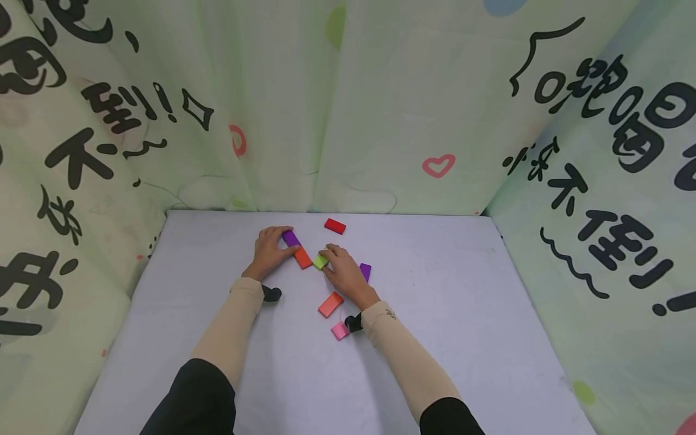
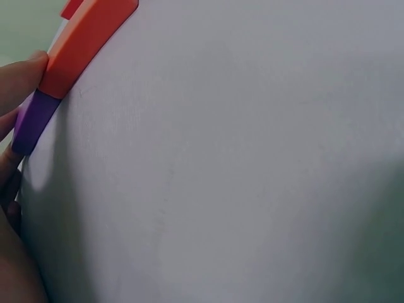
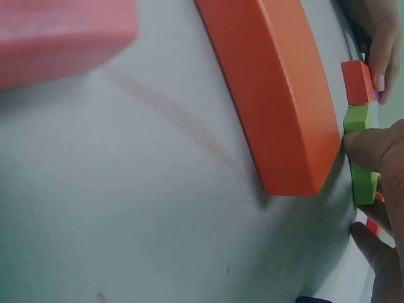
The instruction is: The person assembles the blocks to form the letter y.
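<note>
Head view: green block [image 1: 320, 261] sits on the counter [image 1: 446, 338] at the near end of a slanting row, pinched in the fingers of my right hand [image 1: 345, 277]. Next up the row is an orange block [image 1: 302, 258], meeting the green or nearly so, can't tell which; beyond it and touching, a purple block [image 1: 290, 238]. My left hand [image 1: 270, 251] has its fingers curled round that purple one, thumb at the purple-orange joint. Risk as I judge it: too hard a push on green shoves orange sideways and opens the joint, since my left thumb only backs one end. Also, the black wrist unit [image 1: 354, 322] on my right is right by the pink block [image 1: 340, 330]; dropping that wrist could knock it. Count: 7 blocks. Purple 2, the spare [image 1: 365, 272] partly behind my right hand; orange 2, other one [image 1: 330, 304] loose nearer me; green 1; pink 1; red block [image 1: 335, 226] 1, alone past the row.
</note>
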A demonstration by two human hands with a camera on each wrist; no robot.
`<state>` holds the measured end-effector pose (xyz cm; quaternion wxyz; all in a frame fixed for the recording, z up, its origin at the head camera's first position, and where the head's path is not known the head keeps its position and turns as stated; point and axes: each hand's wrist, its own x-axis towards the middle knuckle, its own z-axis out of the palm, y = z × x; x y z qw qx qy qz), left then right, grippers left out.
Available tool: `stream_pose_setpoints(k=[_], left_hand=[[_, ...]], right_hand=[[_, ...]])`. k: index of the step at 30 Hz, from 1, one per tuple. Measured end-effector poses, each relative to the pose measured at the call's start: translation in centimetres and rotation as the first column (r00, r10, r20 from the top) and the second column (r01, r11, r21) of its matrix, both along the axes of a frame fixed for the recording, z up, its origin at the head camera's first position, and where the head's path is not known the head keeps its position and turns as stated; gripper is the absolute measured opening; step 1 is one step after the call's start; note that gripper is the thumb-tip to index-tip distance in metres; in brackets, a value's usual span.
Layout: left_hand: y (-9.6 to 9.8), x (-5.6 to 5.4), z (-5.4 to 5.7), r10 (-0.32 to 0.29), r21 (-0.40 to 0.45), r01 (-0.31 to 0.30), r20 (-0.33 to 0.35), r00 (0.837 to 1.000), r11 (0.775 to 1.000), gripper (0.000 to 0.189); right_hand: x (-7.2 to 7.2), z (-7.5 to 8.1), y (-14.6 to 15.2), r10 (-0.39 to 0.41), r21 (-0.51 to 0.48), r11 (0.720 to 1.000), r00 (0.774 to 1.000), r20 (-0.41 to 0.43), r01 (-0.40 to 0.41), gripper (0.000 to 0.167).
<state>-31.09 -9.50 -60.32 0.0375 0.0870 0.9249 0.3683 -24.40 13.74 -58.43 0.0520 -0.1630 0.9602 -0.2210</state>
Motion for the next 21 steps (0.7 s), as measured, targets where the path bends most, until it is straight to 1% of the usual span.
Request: stream_pose_setpoints(k=[5, 8, 11, 14, 16, 18, 21], left_hand=[[-0.1, 0.0, -0.1, -0.002, 0.003, 0.002, 0.008, 1.0, 1.0, 0.065], [-0.1, -0.1, -0.2, 0.003, 0.013, -0.003, 0.007, 1.0, 1.0, 0.065], [-0.1, -0.2, -0.5, 0.016, 0.057, -0.016, -0.011, 1.0, 0.998, 0.061], [0.0, -0.2, -0.8, 0.046, 0.106, -0.042, -0.037, 0.998, 0.993, 0.053], [0.2, 0.0, -0.8, 0.078, 0.127, -0.07, -0.057, 0.995, 0.989, 0.048], [0.6, 0.5, -0.5, 0.109, 0.128, -0.1, -0.065, 0.992, 0.987, 0.043], [1.2, 1.6, 0.1, 0.129, 0.088, -0.121, -0.102, 0.986, 0.989, 0.038]], right_hand=[[0.0, 0.3, 0.1, 0.017, 0.038, 0.999, 1.0, -0.019, -0.016, 0.05], [0.0, 0.8, 0.4, 0.02, 0.031, 0.999, 0.999, -0.025, -0.019, 0.05], [0.1, 1.2, 0.7, 0.014, 0.029, 0.999, 0.999, -0.03, -0.013, 0.051], [0.2, 1.5, 1.0, -0.007, 0.043, 0.999, 0.999, -0.032, 0.009, 0.051], [0.4, 1.5, 1.3, -0.023, 0.057, 0.998, 0.999, -0.044, 0.025, 0.051], [0.6, 1.5, 1.6, -0.04, 0.062, 0.997, 0.998, -0.056, 0.044, 0.051], [1.0, 1.5, 2.0, -0.06, 0.064, 0.996, 0.995, -0.077, 0.065, 0.051]])
